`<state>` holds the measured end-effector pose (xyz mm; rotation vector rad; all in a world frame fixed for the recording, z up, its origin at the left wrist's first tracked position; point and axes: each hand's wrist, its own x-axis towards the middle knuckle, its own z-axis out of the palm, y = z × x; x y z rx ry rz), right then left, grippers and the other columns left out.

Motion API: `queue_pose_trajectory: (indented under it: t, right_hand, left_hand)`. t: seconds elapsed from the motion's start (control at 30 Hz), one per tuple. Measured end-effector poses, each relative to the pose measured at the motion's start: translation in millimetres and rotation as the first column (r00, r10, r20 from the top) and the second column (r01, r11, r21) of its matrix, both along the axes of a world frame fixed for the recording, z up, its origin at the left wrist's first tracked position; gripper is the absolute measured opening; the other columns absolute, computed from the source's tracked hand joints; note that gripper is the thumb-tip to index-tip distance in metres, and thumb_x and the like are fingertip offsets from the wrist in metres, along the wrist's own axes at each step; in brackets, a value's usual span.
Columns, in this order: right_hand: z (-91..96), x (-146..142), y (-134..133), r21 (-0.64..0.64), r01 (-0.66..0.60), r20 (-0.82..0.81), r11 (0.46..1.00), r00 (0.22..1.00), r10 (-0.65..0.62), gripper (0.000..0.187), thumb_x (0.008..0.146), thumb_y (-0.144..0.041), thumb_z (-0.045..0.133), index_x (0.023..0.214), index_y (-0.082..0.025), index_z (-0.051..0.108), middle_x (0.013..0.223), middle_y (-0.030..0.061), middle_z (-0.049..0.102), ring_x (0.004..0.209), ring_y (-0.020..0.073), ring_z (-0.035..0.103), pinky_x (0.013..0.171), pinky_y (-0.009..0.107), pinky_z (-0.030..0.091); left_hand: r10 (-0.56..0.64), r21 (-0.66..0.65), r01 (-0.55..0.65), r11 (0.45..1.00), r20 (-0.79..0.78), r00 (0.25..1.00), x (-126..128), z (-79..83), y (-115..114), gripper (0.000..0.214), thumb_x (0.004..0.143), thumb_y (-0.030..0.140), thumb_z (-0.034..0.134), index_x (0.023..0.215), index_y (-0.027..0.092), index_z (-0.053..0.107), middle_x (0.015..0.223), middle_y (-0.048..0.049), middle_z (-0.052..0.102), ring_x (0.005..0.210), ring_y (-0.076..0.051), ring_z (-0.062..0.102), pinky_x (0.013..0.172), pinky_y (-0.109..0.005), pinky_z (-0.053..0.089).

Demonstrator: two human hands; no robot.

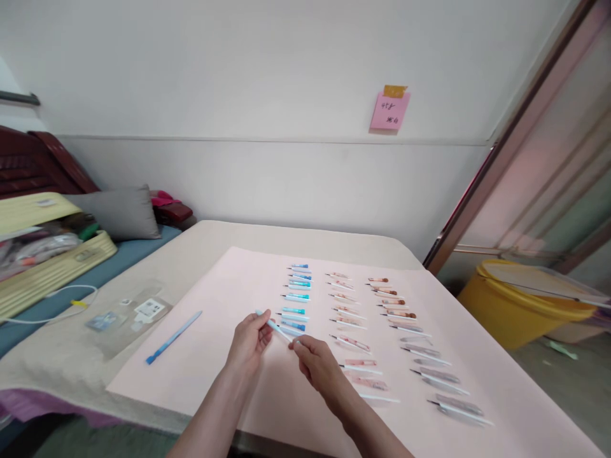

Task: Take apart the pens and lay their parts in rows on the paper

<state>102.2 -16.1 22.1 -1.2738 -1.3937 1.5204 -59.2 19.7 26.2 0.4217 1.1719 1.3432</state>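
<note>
Both hands meet over the pale pink sheet (200, 362), fingers closed in pinches. My left hand (249, 342) grips the light blue barrel of a slim pen (274, 326). The fingers of my right hand (316, 361) close on its lower right end, by a thin white refill-like piece; where one part ends and the other begins is hidden by the fingers. Just behind the hands runs a column of blue and teal pen parts (296, 297) with white refills. To the left lies a single blue pen (174, 337), apart from both hands.
Pink-patterned pen parts (350, 343) and brown and grey ones (432, 375) form two columns on the right. A clear plastic packet (136, 315) is at the left. A yellow bin (515, 302) stands beyond the right table edge; a grey cushion (119, 210) sits at the back left.
</note>
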Motion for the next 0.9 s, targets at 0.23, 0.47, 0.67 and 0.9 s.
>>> queue_pose_trajectory:
  t: [0.23, 0.47, 0.67, 0.9]
  right_hand:
    - [-0.2, 0, 3, -0.009, 0.096, -0.020, 0.995, 0.995, -0.096, 0.025, 0.080, -0.038, 0.043, 0.086, -0.017, 0.056, 0.045, -0.0069, 0.044, 0.037, 0.0068, 0.027, 0.039, 0.021, 0.020]
    - [1.4, 2, 5, -0.004, 0.178, -0.073, 0.984, 0.981, -0.178, 0.011, 0.064, -0.018, 0.049, 0.074, -0.018, 0.052, 0.050, -0.0067, 0.048, 0.038, 0.0051, 0.028, 0.040, 0.022, 0.017]
    - [11.8, 20, 10, -0.097, 0.191, -0.291, 0.977, 0.933, -0.212, 0.008, 0.062, -0.019, 0.050, 0.070, -0.017, 0.049, 0.048, -0.0081, 0.040, 0.036, 0.0032, 0.020, 0.038, 0.023, 0.008]
    - [11.9, 29, 17, -0.092, 0.276, -0.358, 0.957, 0.887, -0.290, 0.010, 0.063, -0.019, 0.052, 0.072, -0.017, 0.050, 0.047, -0.0090, 0.040, 0.034, 0.0027, 0.018, 0.038, 0.023, 0.008]
  left_hand:
    - [-0.096, 0.022, 0.096, 0.995, 0.004, 0.995, 7, -2.4, -5, 0.025, 0.064, 0.030, 0.074, 0.069, 0.015, 0.054, 0.071, -0.0032, 0.064, 0.058, -0.006, 0.058, 0.051, -0.015, 0.046]
    - [-0.123, 0.037, 0.122, 0.992, 0.028, 0.992, 14, -8.4, -7, 0.024, 0.065, 0.030, 0.073, 0.073, 0.015, 0.057, 0.074, -0.0037, 0.066, 0.062, -0.007, 0.060, 0.051, -0.015, 0.046]
    - [0.077, -0.025, -0.075, 0.997, 0.070, 0.995, -1, -8.8, 3, 0.018, 0.066, 0.021, 0.072, 0.072, 0.015, 0.057, 0.070, -0.0029, 0.065, 0.055, -0.006, 0.058, 0.047, -0.015, 0.047]
    - [0.029, -0.002, -0.029, 1.000, 0.103, 0.994, 6, -6.2, -3, 0.017, 0.067, 0.021, 0.072, 0.073, 0.014, 0.058, 0.073, -0.0032, 0.064, 0.058, -0.006, 0.058, 0.051, -0.015, 0.048]
